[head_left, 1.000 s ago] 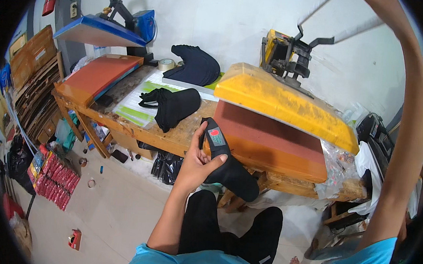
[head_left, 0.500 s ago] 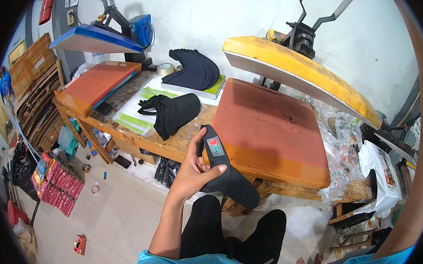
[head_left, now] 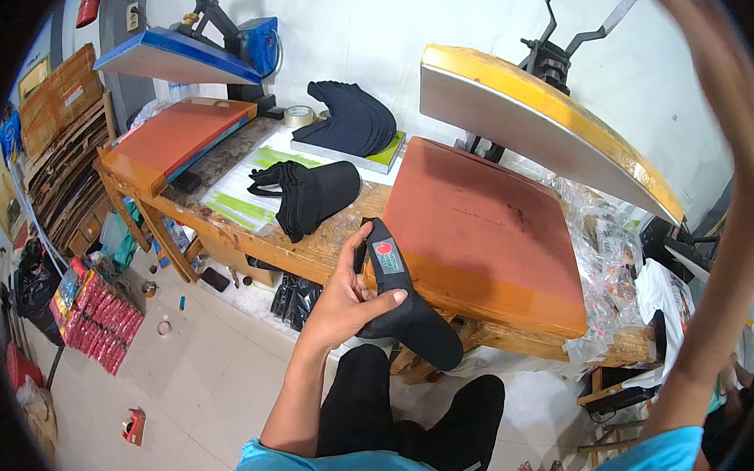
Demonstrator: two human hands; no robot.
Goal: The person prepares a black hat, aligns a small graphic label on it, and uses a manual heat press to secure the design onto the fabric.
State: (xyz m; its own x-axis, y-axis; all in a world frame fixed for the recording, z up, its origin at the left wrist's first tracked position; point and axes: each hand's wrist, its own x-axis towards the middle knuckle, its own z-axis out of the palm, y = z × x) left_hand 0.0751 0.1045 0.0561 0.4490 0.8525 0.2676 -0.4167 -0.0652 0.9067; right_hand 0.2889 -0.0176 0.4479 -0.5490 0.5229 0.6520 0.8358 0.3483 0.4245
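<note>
My left hand (head_left: 348, 306) is closed on a black sun visor (head_left: 419, 323), thumb on top and fingers behind. A small red and green patch (head_left: 387, 257) sits on the visor's band. The visor is held just off the front left edge of a heat press's orange-brown padded lower plate (head_left: 488, 233). Above that plate, the press's yellow upper plate (head_left: 562, 117) is tilted up, its pale underside showing. My right arm (head_left: 723, 228) reaches up along the right side, and its hand lies beyond the upper edge of the picture.
Folded black visors (head_left: 315, 194) lie on the wooden table (head_left: 249, 242). Behind them is a stack of black brim pieces (head_left: 349, 119). A blue heat press (head_left: 177, 54) stands at the left. Clear plastic bags (head_left: 601, 264) lie right of the lower plate. Red packets (head_left: 100, 319) are on the floor.
The yellow upper plate has swung higher, showing more of its underside. My right arm has come further into view and stretches upward. My left hand keeps its grip on the visor.
</note>
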